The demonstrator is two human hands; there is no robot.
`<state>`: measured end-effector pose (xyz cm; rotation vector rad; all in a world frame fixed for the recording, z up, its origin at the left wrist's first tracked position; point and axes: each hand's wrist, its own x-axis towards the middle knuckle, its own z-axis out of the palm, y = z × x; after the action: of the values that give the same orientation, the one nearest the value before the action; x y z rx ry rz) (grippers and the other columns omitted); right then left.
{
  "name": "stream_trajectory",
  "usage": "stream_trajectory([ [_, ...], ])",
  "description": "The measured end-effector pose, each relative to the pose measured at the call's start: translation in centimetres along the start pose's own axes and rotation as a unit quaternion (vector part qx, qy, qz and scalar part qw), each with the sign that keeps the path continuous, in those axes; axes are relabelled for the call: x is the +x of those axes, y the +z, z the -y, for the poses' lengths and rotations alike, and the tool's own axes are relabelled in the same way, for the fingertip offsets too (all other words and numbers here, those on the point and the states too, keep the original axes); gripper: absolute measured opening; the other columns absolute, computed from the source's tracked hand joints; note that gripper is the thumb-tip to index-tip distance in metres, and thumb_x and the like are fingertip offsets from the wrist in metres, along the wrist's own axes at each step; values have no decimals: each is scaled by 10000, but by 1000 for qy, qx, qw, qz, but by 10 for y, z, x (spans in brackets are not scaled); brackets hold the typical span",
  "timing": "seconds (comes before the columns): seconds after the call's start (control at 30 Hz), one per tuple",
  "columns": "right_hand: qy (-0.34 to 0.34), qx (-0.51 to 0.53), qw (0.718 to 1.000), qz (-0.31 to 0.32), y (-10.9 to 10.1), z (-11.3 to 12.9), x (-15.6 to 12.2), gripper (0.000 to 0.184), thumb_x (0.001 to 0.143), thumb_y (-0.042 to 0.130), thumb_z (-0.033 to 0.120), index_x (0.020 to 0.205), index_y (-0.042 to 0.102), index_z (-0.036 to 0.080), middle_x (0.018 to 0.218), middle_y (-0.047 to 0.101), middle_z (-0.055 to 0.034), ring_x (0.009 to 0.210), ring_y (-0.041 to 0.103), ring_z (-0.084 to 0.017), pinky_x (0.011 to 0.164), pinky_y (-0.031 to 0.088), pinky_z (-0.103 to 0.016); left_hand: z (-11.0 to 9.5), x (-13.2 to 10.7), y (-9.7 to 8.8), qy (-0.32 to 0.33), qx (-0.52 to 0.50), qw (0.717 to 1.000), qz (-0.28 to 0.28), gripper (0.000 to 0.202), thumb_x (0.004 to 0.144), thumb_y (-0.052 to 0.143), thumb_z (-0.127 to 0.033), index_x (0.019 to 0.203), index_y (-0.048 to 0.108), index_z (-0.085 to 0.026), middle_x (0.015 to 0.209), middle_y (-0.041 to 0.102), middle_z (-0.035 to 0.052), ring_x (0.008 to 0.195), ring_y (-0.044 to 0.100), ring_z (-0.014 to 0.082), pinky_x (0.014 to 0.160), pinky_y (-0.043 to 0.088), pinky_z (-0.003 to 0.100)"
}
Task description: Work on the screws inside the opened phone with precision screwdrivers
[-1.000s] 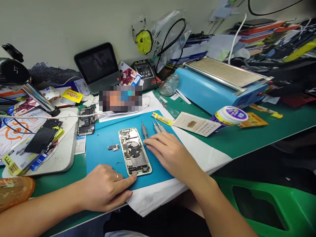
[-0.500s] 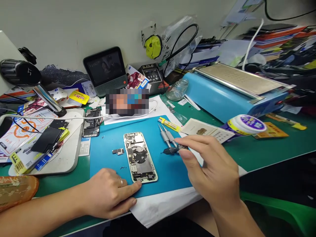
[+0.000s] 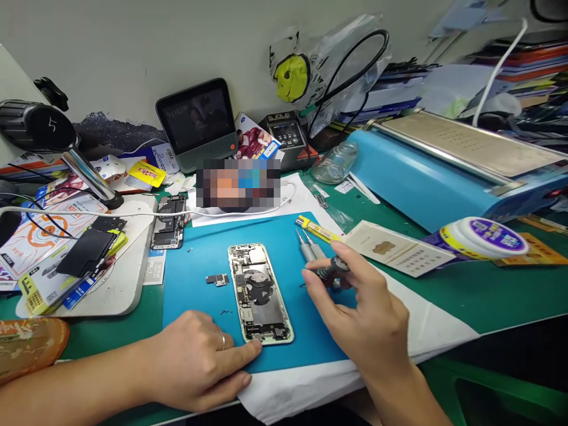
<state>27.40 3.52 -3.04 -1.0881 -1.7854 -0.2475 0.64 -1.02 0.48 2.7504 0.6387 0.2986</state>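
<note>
An opened phone (image 3: 261,296) lies on the blue work mat (image 3: 197,234), its inner boards and parts exposed. My left hand (image 3: 197,358) rests at the mat's front edge, index finger stretched out and its tip touching the phone's lower end. Over the mat, to the phone's right, my right hand (image 3: 366,310) holds a small dark screwdriver (image 3: 332,269) between thumb and fingers, its tip pointing left. Two grey-handled screwdrivers (image 3: 313,249) lie just behind it, partly covered by the fingers. Left of the phone are a small dark metal plate (image 3: 217,279) and several tiny screws (image 3: 226,312).
Another opened phone part (image 3: 169,222) lies beyond the mat's left corner, near a white board (image 3: 128,299) stacked with boxes. Behind stand a smart display (image 3: 197,124) and a glass jar (image 3: 335,163). A blue machine (image 3: 412,171) and a white-lidded tub (image 3: 481,239) occupy the right.
My right hand has turned and lowered with the screwdriver, whose handle now sits deeper in the fingers. My left fingertip stays on the phone. The view has shifted slightly.
</note>
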Motion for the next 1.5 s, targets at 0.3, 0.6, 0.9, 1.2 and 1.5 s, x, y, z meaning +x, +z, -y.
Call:
stream_trajectory([
  [0.3,126,283,951,-5,-15,47,4,664,872,717,19,1444,526,299,990,761,-4,835,782,-181,833,682,-354,1,1,1,9,4,1000,-5,367,1111,354,-287,1353,561,-106,686,662,-4,504,582,185,467,356,370],
  [0.6,39,288,950,113,0,76,4,367,955,640,81,1278,561,238,993,789,-50,860,790,-174,781,691,-298,0,0,2,19,12,999,-26,353,1111,343,-284,1273,607,-115,672,645,-13,507,579,185,464,341,388],
  [0.9,19,271,956,108,10,74,-2,432,944,653,65,1334,543,215,1006,785,-65,872,789,-182,769,682,-289,1,2,1,23,11,999,-33,348,1099,366,-270,1271,615,-100,660,656,6,508,587,179,462,340,347],
  [1.2,167,370,914,15,-5,66,-12,554,913,653,26,1385,505,275,983,766,-16,897,776,-166,789,673,-310,-2,0,-3,-98,-58,972,-208,156,1059,532,-260,1095,663,-183,649,617,-44,488,528,123,499,345,299],
  [1.5,198,395,897,21,-5,75,-18,478,955,630,83,1372,499,274,965,769,-17,884,770,-172,791,671,-328,2,-1,3,-75,0,983,-165,238,1112,467,-295,1247,623,-177,676,633,-40,507,560,134,496,336,302],
])
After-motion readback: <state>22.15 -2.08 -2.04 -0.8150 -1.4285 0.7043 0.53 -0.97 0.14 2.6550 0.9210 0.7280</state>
